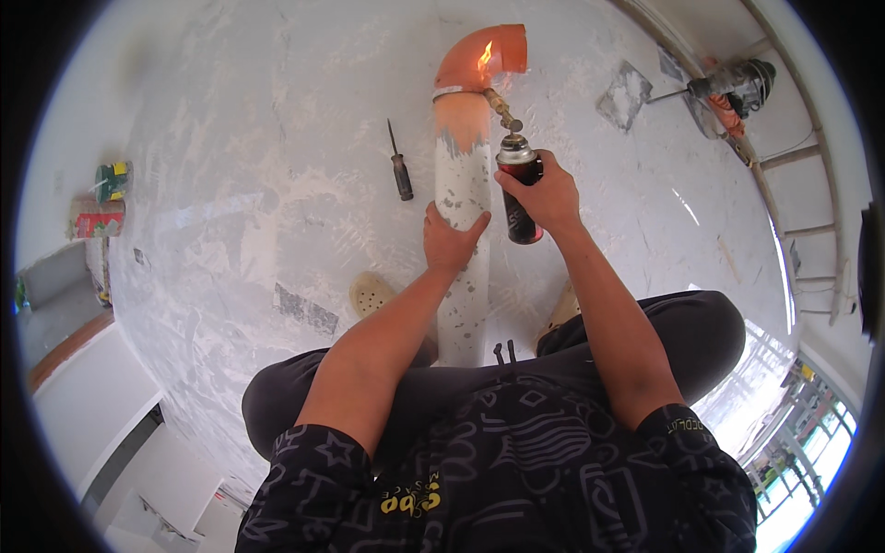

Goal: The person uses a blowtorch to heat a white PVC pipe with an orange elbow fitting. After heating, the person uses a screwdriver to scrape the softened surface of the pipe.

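A white pipe (464,300), speckled with grey and tinted orange near its far end, lies on the floor pointing away from me. My left hand (450,239) is wrapped over it, thumb on the right side. At the far end sits an orange elbow fitting (461,63), its mouth turned right. My right hand (550,192) grips a dark gas canister (523,221) with a brass torch head (502,111) on top. The torch nozzle meets the elbow's inner bend, and a flame (485,59) licks up across the elbow.
A screwdriver (400,170) lies left of the pipe. At far right are a power drill (737,88), a flat grey piece (624,95) and a wooden ladder (800,157). Cans (98,219) stand by the left wall. My clogs (371,294) flank the pipe.
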`<state>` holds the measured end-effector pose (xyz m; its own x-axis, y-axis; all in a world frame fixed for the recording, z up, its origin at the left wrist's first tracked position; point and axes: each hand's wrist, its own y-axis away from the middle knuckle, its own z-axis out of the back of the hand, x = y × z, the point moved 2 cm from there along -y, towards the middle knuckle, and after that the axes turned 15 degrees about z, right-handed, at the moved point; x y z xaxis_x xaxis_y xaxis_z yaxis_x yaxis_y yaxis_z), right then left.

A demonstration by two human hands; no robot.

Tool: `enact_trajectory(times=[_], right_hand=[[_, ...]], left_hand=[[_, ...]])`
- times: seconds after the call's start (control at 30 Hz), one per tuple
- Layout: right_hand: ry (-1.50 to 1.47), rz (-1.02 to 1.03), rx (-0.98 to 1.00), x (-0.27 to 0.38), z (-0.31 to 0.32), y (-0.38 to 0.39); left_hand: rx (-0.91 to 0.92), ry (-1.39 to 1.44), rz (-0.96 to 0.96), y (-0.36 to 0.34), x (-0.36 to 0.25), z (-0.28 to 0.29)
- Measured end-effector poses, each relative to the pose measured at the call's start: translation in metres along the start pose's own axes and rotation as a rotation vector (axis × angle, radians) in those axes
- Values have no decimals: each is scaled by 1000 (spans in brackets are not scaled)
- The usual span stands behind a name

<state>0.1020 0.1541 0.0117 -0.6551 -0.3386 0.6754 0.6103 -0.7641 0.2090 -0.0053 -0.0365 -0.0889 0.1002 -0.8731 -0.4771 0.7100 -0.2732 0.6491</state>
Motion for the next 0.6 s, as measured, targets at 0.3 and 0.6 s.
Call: enact_trajectory(times=[0.3,0.6], right_hand=[[-15,-9,-9,-1,3,0],[-39,-27,4,-6,1,1]], left_hand=[[-8,-31,5,0,0,-1],[-8,-26,-4,0,0,0]])
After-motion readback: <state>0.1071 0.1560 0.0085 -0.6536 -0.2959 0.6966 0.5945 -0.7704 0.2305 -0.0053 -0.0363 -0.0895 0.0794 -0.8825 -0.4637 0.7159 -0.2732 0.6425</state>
